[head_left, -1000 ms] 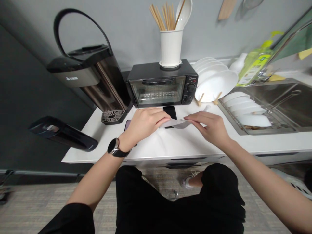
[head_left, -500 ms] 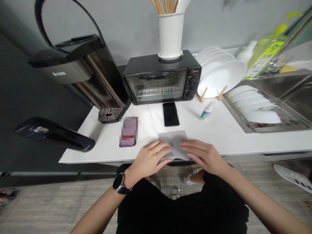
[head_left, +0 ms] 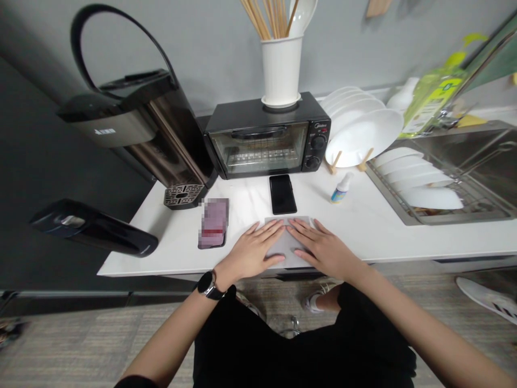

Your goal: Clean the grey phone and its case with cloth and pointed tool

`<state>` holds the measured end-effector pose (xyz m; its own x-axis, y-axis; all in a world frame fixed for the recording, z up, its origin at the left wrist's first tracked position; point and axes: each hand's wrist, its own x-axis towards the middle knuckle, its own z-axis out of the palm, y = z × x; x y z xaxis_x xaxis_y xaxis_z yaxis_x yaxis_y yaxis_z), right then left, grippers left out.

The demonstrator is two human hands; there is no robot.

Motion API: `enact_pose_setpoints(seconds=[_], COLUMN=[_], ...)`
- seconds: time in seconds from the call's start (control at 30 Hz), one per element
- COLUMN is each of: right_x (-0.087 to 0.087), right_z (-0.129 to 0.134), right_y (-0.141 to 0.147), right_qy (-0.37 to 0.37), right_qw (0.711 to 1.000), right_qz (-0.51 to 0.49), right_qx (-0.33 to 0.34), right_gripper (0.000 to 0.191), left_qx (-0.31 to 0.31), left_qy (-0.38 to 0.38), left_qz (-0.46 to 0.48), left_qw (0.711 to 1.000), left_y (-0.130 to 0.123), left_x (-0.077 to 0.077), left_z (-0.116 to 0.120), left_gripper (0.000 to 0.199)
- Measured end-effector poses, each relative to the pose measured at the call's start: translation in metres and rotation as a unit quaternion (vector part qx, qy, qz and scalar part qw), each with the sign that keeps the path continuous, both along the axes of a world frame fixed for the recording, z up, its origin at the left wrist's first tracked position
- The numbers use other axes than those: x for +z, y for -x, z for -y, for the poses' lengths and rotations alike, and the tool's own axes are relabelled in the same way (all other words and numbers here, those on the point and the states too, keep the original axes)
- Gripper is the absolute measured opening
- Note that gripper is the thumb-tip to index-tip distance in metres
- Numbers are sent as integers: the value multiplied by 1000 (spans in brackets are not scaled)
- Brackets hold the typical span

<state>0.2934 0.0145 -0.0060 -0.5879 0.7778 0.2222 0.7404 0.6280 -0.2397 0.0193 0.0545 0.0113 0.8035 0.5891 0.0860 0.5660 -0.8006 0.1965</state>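
Observation:
A thin grey cloth [head_left: 287, 252] lies flat at the front edge of the white counter [head_left: 363, 237]. My left hand [head_left: 254, 248] rests on its left part, fingers spread and pointing inward, a dark watch on the wrist. My right hand [head_left: 323, 247] lies on the right part with its fingers apart too. The fingertips of both hands come close together near the cloth's far edge. Just beyond them is a black phone [head_left: 283, 194]. A phone with a purplish, pixelated screen [head_left: 214, 222] lies left of my left hand. Neither hand grips anything.
A toaster oven [head_left: 266, 145] carries a white cup [head_left: 281, 70] of chopsticks. To the left stand a dark drink machine [head_left: 161, 129] and a black bottle [head_left: 97, 229]. At right are a small spray bottle [head_left: 341, 189], racked plates [head_left: 361, 137] and a sink [head_left: 476, 172].
Both hands have moved forward on the cloth, their fingertips now nearer its far edge and closer together. The view has shifted slightly, so the counter objects appear lower.

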Motion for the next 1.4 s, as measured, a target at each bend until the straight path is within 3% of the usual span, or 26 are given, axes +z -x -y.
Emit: enact_pose_setpoints(seconds=[0.23,0.7,0.77,0.87,1.07,1.23,1.4], right_x=[0,1,3,1,-16,-20,-13], right_z=[-4,-14,-19,-32,-51,-48,-42], right_y=[0,2,2,4,8,5,7], right_qy=[14,44,38,17,-33,-46,-42], right_qw=[1000,998,996,991,985,981,972], right_qz=[-10,-46,-78,-127,-152,-157,-201], right_qx=[7,25,10,-25,-76,-107,-117], right_gripper=[68,73,67,57,71,70,60], left_qx=[9,3,32,124,295,310,271], left_qy=[-24,33,33,22,-41,-37,55], left_qz=[0,25,70,111,19,-10,-23], left_qw=[1000,999,996,986,955,950,961], left_y=[-1,-7,-9,-22,-78,-101,-80], left_x=[-1,7,10,13,8,16,30], left_z=[-1,-6,-11,-26,-72,-93,-111], left_gripper=[74,79,69,57,74,68,73])
